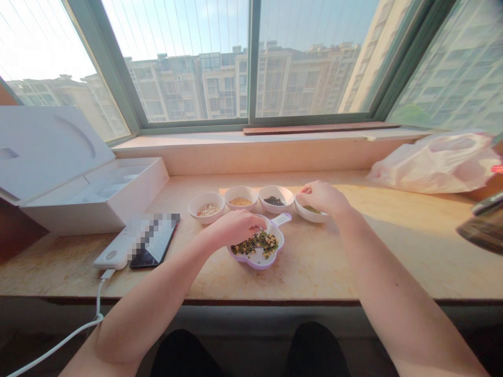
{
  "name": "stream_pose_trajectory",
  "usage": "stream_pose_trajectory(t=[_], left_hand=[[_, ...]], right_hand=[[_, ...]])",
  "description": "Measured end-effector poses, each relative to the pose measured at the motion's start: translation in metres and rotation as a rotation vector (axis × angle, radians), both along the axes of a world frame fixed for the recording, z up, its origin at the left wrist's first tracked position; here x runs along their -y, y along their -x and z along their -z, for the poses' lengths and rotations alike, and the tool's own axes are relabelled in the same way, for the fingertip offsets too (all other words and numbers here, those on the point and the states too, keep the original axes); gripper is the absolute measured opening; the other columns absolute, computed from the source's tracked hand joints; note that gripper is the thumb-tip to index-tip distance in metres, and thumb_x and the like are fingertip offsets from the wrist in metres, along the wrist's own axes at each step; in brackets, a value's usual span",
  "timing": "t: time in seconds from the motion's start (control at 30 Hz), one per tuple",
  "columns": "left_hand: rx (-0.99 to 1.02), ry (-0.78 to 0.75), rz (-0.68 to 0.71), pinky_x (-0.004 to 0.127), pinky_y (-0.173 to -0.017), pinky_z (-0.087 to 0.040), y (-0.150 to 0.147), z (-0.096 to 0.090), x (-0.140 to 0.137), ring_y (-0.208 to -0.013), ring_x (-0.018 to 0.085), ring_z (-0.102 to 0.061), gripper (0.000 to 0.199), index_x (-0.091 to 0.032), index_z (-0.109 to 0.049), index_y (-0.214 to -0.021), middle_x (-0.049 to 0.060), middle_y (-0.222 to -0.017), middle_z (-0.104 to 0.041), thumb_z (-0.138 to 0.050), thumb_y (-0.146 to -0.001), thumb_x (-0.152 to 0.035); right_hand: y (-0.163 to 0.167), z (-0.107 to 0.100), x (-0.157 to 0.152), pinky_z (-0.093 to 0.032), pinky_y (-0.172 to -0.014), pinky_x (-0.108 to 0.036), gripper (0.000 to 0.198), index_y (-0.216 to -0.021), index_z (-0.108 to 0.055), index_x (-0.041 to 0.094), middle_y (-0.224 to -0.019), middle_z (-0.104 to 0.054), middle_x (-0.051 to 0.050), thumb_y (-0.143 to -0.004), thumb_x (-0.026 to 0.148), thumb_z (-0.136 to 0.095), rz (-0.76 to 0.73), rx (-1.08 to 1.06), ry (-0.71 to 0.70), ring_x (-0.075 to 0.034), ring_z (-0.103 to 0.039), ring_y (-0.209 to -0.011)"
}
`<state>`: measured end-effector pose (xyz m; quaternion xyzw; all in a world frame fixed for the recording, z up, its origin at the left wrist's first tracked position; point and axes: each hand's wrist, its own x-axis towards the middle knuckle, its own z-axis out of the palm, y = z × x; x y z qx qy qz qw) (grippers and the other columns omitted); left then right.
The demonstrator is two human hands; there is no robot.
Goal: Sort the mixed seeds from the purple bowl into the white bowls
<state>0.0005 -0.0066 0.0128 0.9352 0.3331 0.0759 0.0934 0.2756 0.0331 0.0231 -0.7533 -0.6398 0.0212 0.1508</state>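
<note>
My left hand (239, 227) is over the lilac-rimmed bowl with a short handle (257, 265), its fingertips bunched at the mixed beans (262, 244) inside. What those fingers pinch, if anything, is hidden. Over the rightmost white bowl (316, 217) is my right hand (323, 197), its fingers closed together at the small green beans (311, 209); I cannot make out what is in them. To the left stand a white bowl of black beans (274, 201), one of yellowish grains or beans (240, 201) and one of pale, flat seeds or nuts (208, 210).
On the left are an open white box (133, 196), a white power bank (113, 251) with a cable (97, 301), and a dark phone (157, 251). A white plastic bag (436, 162) lies at the back right, near a dark shiny object (483, 225). Windows rise behind the counter (306, 272).
</note>
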Motion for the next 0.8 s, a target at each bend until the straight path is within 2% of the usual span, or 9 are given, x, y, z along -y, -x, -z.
stream_pose_trajectory(t=[0.13, 0.2, 0.27, 0.3, 0.4, 0.5, 0.63, 0.73, 0.8], left_hand=[[0.110, -0.073, -0.086, 0.031, -0.081, -0.053, 0.002, 0.000, -0.003, -0.094, 0.021, -0.072, 0.028, -0.026, -0.076, -0.112, 0.003, -0.107, -0.078, -0.054, -0.096, -0.019], [0.185, -0.106, -0.126, 0.030, -0.081, -0.053, 0.002, 0.000, -0.004, -0.091, 0.019, -0.072, 0.025, -0.025, -0.076, -0.108, 0.003, -0.104, -0.079, -0.057, -0.095, -0.017], [0.262, -0.138, -0.146, 0.029, -0.082, -0.054, 0.001, 0.000, -0.004, -0.090, 0.018, -0.072, 0.026, -0.024, -0.075, -0.109, 0.002, -0.103, -0.079, -0.058, -0.093, -0.012], [0.300, -0.156, -0.157, 0.029, -0.083, -0.054, 0.001, 0.000, -0.004, -0.090, 0.017, -0.072, 0.028, -0.024, -0.075, -0.110, 0.001, -0.103, -0.079, -0.058, -0.093, -0.011], [0.384, -0.214, -0.196, 0.029, -0.083, -0.054, 0.000, 0.002, -0.004, -0.088, 0.016, -0.071, 0.026, -0.025, -0.074, -0.113, 0.001, -0.101, -0.078, -0.060, -0.094, -0.012], [0.416, -0.252, -0.184, 0.029, -0.083, -0.054, 0.000, 0.003, -0.005, -0.087, 0.015, -0.070, 0.019, -0.024, -0.074, -0.107, 0.001, -0.099, -0.078, -0.061, -0.096, -0.016], [0.393, -0.297, -0.121, 0.031, -0.085, -0.053, -0.001, 0.004, -0.004, -0.090, 0.017, -0.070, 0.018, -0.023, -0.073, -0.106, 0.002, -0.095, -0.077, -0.060, -0.097, -0.015], [0.342, -0.299, -0.081, 0.033, -0.087, -0.053, -0.001, 0.004, -0.003, -0.092, 0.018, -0.070, 0.018, -0.023, -0.072, -0.110, 0.002, -0.096, -0.077, -0.063, -0.096, -0.016], [0.305, -0.281, -0.070, 0.033, -0.087, -0.052, -0.002, 0.003, -0.001, -0.092, 0.018, -0.070, 0.012, -0.022, -0.072, -0.104, 0.002, -0.095, -0.076, -0.064, -0.096, -0.019]], right_hand=[[0.004, 0.002, -0.004, -0.048, -0.074, -0.034, 0.027, -0.097, -0.079, 0.019, -0.099, -0.078, -0.013, -0.085, 0.033, -0.060, -0.063, -0.052, -0.158, -0.027, -0.069, -0.088], [0.012, 0.002, -0.003, -0.048, -0.077, -0.034, 0.027, -0.095, -0.078, 0.017, -0.096, -0.078, -0.012, -0.088, 0.034, -0.059, -0.182, -0.167, -0.247, -0.024, -0.068, -0.086], [0.023, 0.002, 0.002, -0.048, -0.076, -0.032, 0.028, -0.094, -0.077, 0.016, -0.091, -0.077, -0.010, -0.089, 0.037, -0.060, -0.333, -0.350, -0.253, -0.021, -0.066, -0.082], [0.030, 0.002, 0.005, -0.048, -0.073, -0.031, 0.030, -0.096, -0.077, 0.016, -0.088, -0.076, -0.009, -0.089, 0.040, -0.061, -0.407, -0.458, -0.212, -0.020, -0.065, -0.079], [0.048, 0.002, 0.017, -0.039, -0.057, -0.027, 0.041, -0.099, -0.075, 0.016, -0.075, -0.068, -0.004, -0.085, 0.053, -0.067, -0.606, -0.741, 0.083, -0.013, -0.053, -0.060], [0.060, 0.006, 0.023, -0.029, -0.051, -0.026, 0.047, -0.086, -0.071, 0.016, -0.060, -0.054, 0.003, -0.079, 0.063, -0.073, -0.760, -0.910, 0.315, -0.009, -0.039, -0.051], [0.068, 0.010, 0.024, -0.022, -0.051, -0.026, 0.055, -0.075, -0.065, 0.017, -0.057, -0.043, 0.006, -0.074, 0.070, -0.075, -0.813, -1.004, 0.366, -0.008, -0.032, -0.052], [0.069, 0.009, 0.025, -0.020, -0.051, -0.026, 0.058, -0.068, -0.063, 0.016, -0.056, -0.041, 0.006, -0.070, 0.072, -0.077, -0.807, -0.956, 0.405, -0.008, -0.030, -0.053], [0.067, 0.008, 0.026, -0.022, -0.051, -0.026, 0.058, -0.065, -0.062, 0.017, -0.054, -0.041, 0.006, -0.070, 0.072, -0.077, -0.802, -0.901, 0.416, -0.008, -0.030, -0.053]])
